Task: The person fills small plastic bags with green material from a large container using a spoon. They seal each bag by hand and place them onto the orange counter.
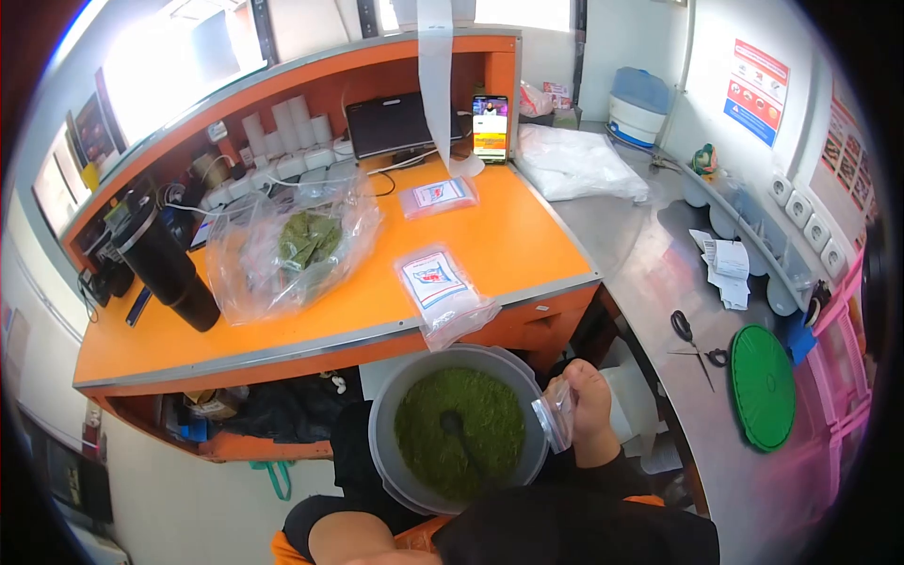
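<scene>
My right hand (589,399) is closed around a small clear zip bag (557,414), held just off the right rim of a grey bucket (384,461). Inside the bucket lies a green, finely crumbled material (490,405). A dark spoon (454,426) rests in it, its handle running toward my body. At the bottom edge part of my left forearm (353,539) shows, but the hand itself is out of sight. On the orange desk (377,297) beyond the bucket are a pack of clear bags (438,282) and a second pack (439,196).
An open plastic bag (235,273) with green contents and a black tumbler (165,268) stand on the desk. Behind them are a monitor (391,127) and a phone (490,132). Scissors (692,339) and a green lid (763,386) lie on the metal counter (678,443) at right.
</scene>
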A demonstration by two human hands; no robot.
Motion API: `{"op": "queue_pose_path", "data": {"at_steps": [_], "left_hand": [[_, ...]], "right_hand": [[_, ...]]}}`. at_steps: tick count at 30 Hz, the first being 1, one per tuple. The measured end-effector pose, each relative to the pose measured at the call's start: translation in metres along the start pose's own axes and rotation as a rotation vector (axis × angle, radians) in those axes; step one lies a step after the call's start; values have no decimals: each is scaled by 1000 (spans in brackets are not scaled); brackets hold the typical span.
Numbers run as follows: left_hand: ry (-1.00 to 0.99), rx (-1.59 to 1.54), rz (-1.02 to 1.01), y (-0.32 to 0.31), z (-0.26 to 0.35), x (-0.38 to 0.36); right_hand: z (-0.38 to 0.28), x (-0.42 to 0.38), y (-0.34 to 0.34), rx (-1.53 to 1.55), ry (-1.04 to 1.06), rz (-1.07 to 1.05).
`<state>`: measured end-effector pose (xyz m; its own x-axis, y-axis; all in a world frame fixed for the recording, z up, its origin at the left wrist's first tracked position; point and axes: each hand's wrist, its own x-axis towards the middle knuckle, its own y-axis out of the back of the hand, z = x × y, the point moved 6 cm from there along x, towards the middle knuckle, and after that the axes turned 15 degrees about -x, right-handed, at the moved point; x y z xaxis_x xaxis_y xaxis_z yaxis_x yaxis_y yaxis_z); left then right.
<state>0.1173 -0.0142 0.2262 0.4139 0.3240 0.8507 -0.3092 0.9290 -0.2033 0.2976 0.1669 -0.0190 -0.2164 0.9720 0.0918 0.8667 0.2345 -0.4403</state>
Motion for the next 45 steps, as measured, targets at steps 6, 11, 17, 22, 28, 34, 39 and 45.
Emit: {"op": "queue_pose_path", "data": {"at_steps": [6, 11, 17, 22, 28, 34, 39, 45], "left_hand": [[131, 192, -326, -19, -9, -48], [1147, 247, -42, -2, -37, -141], [1352, 1142, 758, 43, 9, -200], [722, 826, 839, 43, -16, -167], [725, 994, 744, 51, -59, -175], [863, 1270, 634, 51, -63, -170], [984, 1368, 481, 50, -76, -166], [1040, 1261, 332, 34, -89, -152]], "right_hand": [[-6, -3, -9, 7, -10, -15], [-13, -8, -31, -44, -39, -296], [-18, -31, -79, -150, -75, -452], [-13, -66, -127, -336, -259, -711], [-3, -76, -132, -433, -78, -599], [-31, -77, -113, -866, 456, -90], [-16, -89, -125, -1120, 419, -684], [1, -109, -122, -1025, 117, -898]]}}
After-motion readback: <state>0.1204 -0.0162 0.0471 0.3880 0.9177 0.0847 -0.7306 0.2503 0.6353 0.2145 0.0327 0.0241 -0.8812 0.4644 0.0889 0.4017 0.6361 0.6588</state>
